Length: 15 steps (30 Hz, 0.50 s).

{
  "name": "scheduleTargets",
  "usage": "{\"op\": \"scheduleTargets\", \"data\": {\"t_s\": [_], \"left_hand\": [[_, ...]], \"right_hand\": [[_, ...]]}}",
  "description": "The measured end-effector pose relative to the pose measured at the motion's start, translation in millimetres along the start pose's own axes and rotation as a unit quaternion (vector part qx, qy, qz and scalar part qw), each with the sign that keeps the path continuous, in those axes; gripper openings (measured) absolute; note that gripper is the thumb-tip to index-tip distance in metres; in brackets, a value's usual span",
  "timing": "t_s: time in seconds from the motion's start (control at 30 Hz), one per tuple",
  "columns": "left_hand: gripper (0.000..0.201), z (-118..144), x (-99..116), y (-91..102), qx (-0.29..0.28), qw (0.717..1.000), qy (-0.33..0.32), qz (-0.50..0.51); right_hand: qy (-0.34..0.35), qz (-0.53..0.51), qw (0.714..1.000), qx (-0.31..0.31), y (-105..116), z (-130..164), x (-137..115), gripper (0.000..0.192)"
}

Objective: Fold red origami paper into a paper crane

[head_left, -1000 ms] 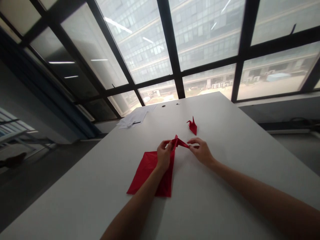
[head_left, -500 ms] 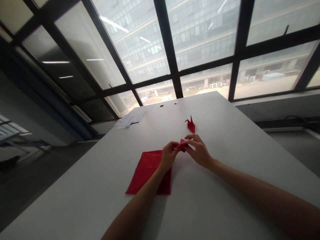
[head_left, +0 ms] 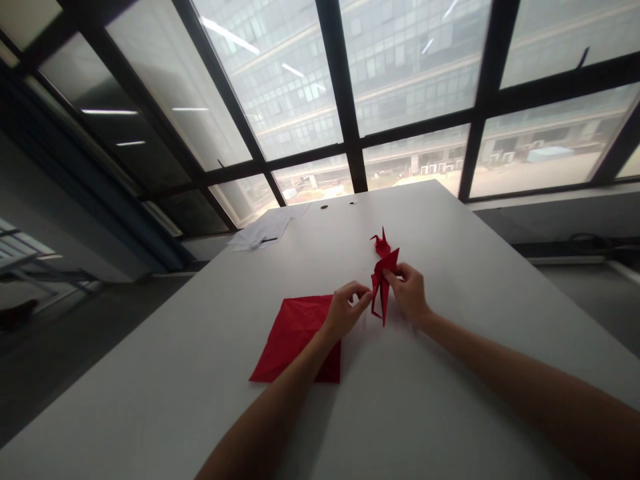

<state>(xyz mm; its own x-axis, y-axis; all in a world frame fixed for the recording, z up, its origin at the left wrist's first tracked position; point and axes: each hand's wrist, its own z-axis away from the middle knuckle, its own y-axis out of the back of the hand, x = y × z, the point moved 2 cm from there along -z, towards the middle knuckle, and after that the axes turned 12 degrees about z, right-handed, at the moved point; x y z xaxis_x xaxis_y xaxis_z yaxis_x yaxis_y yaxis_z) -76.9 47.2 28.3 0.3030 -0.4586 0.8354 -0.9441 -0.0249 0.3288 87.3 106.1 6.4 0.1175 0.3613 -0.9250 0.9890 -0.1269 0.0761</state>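
Head view: R hand (head_left: pixel 410 293) pinches folded red piece (head_left: pixel 388 262), L hand (head_left: pixel 344 312) alongside

R hand = thumb + fingers closed on the piece's upper body, 2 narrow points extending toward the camera; the left 1 has a bent tip. L hand = narrow, thumb & index tips right by the piece's left edge; can't tell if paper's btwn them. Piece is at or just above the bench (head_left: pixel 430 400), R of the red sheet (head_left: pixel 295 333), w/ a red paper crane (head_left: pixel 383 247) directly beyond (touching or not: can't tell).

Step in hand, my read: shaping the points, prob. late-stage folding, as the body looks compact. Next move likely calls for a steady R hold + precise L pinch on 1 point, w/ light pressure to spare the thin creases.
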Motion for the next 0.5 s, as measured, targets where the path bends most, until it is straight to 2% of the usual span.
{"op": "scheduleTargets", "data": {"t_s": [0.17, 0.27, 0.33, 0.4, 0.5], "left_hand": [[0.024, -0.9, -6.4, 1.7, 0.058, 0.998, 0.028, -0.012], [0.018, -0.4, -13.6, 2.6, 0.084, 0.994, 0.055, 0.052], [0.023, 0.5, -13.9, 2.7, 0.112, 0.991, 0.047, 0.059], [0.016, 1.5, -9.7, 2.0, 0.120, 0.993, 0.009, 0.007], [0.010, 2.7, -1.3, 0.1, 0.089, 0.991, -0.054, -0.087]], "right_hand": [[0.085, 0.018, 0.991, -0.101, -8.4, 10.7, -8.8, 0.015], [0.046, -0.007, 0.994, -0.103, -11.6, 10.5, -6.9, 0.018], [0.007, -0.022, 0.996, -0.091, -12.1, 8.4, -4.1, 0.021], [-0.017, -0.041, 0.995, -0.092, -12.6, 7.1, -2.3, 0.022], [-0.026, -0.058, 0.992, -0.106, -13.3, 7.7, -1.4, 0.023]]}}
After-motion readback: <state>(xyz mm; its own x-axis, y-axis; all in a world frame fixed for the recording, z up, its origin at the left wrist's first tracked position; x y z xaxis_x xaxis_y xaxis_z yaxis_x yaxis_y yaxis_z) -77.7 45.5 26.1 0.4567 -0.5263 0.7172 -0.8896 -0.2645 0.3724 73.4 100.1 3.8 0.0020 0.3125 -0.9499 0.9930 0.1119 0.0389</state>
